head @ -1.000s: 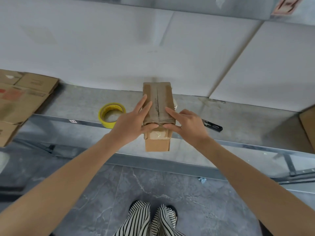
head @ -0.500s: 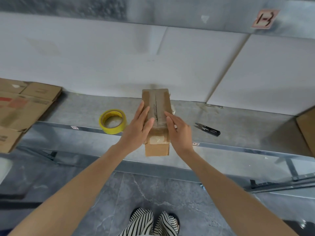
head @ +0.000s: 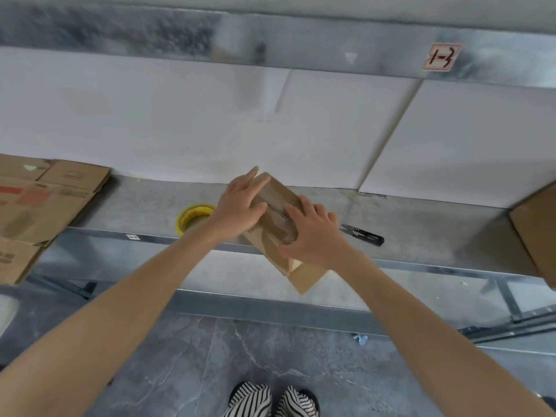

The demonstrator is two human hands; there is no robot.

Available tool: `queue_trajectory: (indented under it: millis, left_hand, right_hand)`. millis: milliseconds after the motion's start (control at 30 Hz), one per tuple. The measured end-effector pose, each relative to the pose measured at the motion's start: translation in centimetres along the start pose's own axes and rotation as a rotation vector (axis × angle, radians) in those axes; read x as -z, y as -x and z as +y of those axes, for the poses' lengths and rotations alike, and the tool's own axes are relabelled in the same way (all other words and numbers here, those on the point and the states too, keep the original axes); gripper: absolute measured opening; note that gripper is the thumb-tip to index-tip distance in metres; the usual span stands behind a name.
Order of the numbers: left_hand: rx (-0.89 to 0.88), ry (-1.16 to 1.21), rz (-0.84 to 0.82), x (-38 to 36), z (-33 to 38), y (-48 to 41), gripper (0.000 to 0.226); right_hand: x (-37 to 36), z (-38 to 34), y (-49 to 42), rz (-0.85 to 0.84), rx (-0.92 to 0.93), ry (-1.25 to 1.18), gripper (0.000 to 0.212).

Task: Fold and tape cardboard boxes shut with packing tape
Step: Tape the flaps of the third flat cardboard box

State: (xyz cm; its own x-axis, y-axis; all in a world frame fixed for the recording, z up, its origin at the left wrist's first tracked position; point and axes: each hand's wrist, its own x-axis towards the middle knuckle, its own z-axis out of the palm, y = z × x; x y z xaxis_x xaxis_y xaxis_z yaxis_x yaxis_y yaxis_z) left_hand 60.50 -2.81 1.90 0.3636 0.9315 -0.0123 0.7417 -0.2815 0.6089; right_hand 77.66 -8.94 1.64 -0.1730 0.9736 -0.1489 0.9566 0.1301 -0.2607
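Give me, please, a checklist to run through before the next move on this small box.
1. Box secured: ok, left hand flat on top, right hand grips the near end.
2. Top seam taped: ok, a tape strip runs along it.
3. Near end sealed: cannot tell, the right hand hides most of it.
4. Box fully on the shelf: not ok, its near end overhangs the front edge.
5. Tape roll at hand: ok, beside the left forearm.
6. Snips at hand: ok, right of the box.
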Motion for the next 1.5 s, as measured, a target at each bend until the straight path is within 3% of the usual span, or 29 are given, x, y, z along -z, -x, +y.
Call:
queue_trajectory:
  millis: [133, 267, 367, 433, 533, 600, 667, 700, 833, 1033, 1133, 1233, 1300, 1400, 1500]
  left_hand:
    - [0.024, -0.224, -0.191, 0.3, -0.5, -1.7, 0.062]
    - [0.015, -0.291, -0.185, 0.3, -0.8, -2.2, 0.089]
    - [0.038, -0.141, -0.162, -0.1, -0.5, -1.6, 0.079]
    - [0.040, -0.122, -0.120, -0.5, -0.4, -1.0, 0.075]
    - [0.061, -0.177, -0.040, -1.2, -0.3, -0.1, 0.073]
    - [0.082, -0.199, -0.025, -1.9, 0.0, 0.5, 0.069]
    - [0.111, -0.134, -0.037, -2.5, 0.5, 1.0, 0.066]
    - [0.132, -0.064, -0.036, -2.8, 0.7, 1.3, 0.063]
    - [0.198, 0.227, -0.032, -3.2, 0.9, 2.7, 0.052]
    - [0.134, 0.171, 0.027, -4.3, -0.4, 2.5, 0.054]
    - [0.129, 0.178, 0.169, -4.0, -2.7, 2.5, 0.052]
    - [0.408, -0.051, 0.288, -3.0, -7.1, 3.2, 0.042]
    - [0.536, -0.323, 0.106, -2.3, -9.4, 4.3, 0.034]
    - [0.417, -0.570, 0.008, -2.1, -11.0, 5.0, 0.029]
    - [0.303, -0.512, 0.074, -1.2, -10.8, 5.0, 0.025]
  right_hand:
    - [2.6, 2.5, -1.1, -0.193, 0.027, 0.088, 0.074]
    - [3.3, 3.9, -1.9, -0.160, -0.010, 0.153, 0.070]
    - [2.6, 3.8, -2.0, -0.029, -0.027, 0.191, 0.074]
    - [1.7, 3.3, -1.7, 0.165, -0.087, 0.192, 0.071]
    - [0.2, 2.2, -1.0, 0.518, -0.187, -0.101, 0.045]
    - [-0.2, 1.3, -0.6, 0.377, -0.279, -0.358, 0.036]
    - [-0.7, 1.1, -0.9, 0.117, -0.324, -0.432, 0.055]
    - [-0.6, 1.0, -1.0, 0.080, -0.314, -0.434, 0.063]
    - [-0.2, 1.7, -1.6, 0.108, -0.202, -0.493, 0.060]
    - [0.4, 2.3, -3.0, 0.086, -0.136, -0.510, 0.052]
    - [0.4, 2.3, -3.3, 0.061, -0.140, -0.512, 0.053]
    - [0.9, 1.9, -3.3, 0.058, -0.144, -0.385, 0.051]
    - [1.5, 1.3, -3.2, 0.071, -0.154, -0.239, 0.046]
    - [2.1, 0.5, -3.2, 0.087, -0.171, -0.071, 0.040]
    - [2.2, -0.2, -3.0, 0.106, -0.155, 0.015, 0.036]
